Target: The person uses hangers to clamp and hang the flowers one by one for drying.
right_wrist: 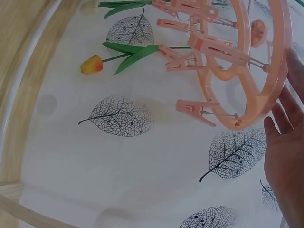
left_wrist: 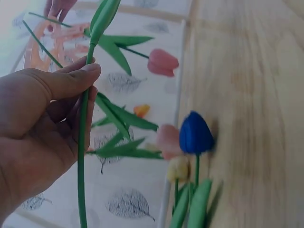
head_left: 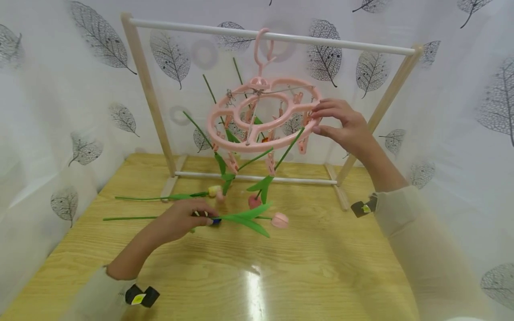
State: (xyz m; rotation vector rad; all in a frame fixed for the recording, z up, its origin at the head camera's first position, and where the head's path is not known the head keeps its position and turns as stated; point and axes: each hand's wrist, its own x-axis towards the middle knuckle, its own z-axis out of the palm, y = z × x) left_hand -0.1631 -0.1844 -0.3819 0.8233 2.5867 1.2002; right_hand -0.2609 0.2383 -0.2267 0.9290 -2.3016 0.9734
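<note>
My left hand [head_left: 182, 223] pinches the green stem [left_wrist: 82, 166] of a pale pink artificial tulip [head_left: 279, 220] between thumb and fingers, above the table. At the right side of a round pink clip hanger [head_left: 263, 146], my right hand [head_left: 347, 127] holds the rim, thumb below and fingers over it. Small pink clips [head_left: 270, 164] dangle from the hanger. Several tulips hang head down from them by their stems, including a deeper pink one [head_left: 254, 202] and an orange-yellow one [right_wrist: 92, 65]. Below the left hand lies a blue tulip [left_wrist: 195, 133], with a pale yellow tulip [head_left: 214, 191] beside it.
The hanger hooks over the white top bar [head_left: 192, 27] of a wooden stand, whose legs [head_left: 149, 93] rise on both sides. A lower white bar [head_left: 297, 180] runs near the wood-grain table [head_left: 305, 267]. A white leaf-print cloth [head_left: 60, 147] surrounds the table.
</note>
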